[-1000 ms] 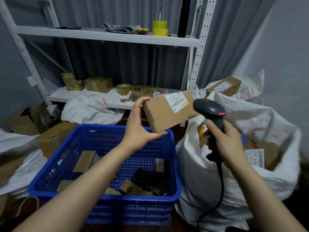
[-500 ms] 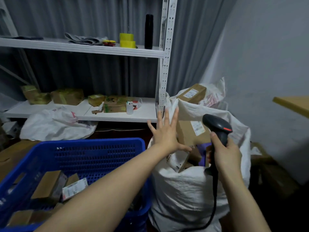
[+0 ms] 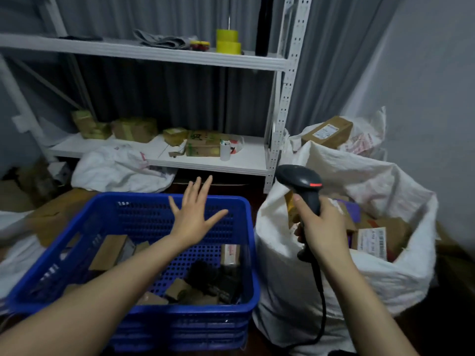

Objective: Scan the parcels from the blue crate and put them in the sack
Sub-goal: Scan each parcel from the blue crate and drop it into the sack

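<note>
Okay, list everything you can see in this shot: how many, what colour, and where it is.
crate: one, blue, floor, left
parcels in crate: several, brown cardboard, on its bottom
dark items: black, in the crate, too blurred to name or count
sack: one, white, open, right of the crate
parcels in sack: several, mostly brown, one white label showing
second sack: one, white, behind the first
labelled box: one, brown, on top of the second sack
shelf unit: one, white, at the back
tape rolls: two, yellow, stacked, upper shelf
cylinder: one, black, upright, beside the tape
cloth: one, grey, upper shelf
boxes: several, brown, lower shelf
bag: one, white, slumped against the lower shelf
scanner: one, black, corded, over the sack's near edge
left hand: open, above the crate, holding nothing
right hand: grips the scanner's handle
</note>
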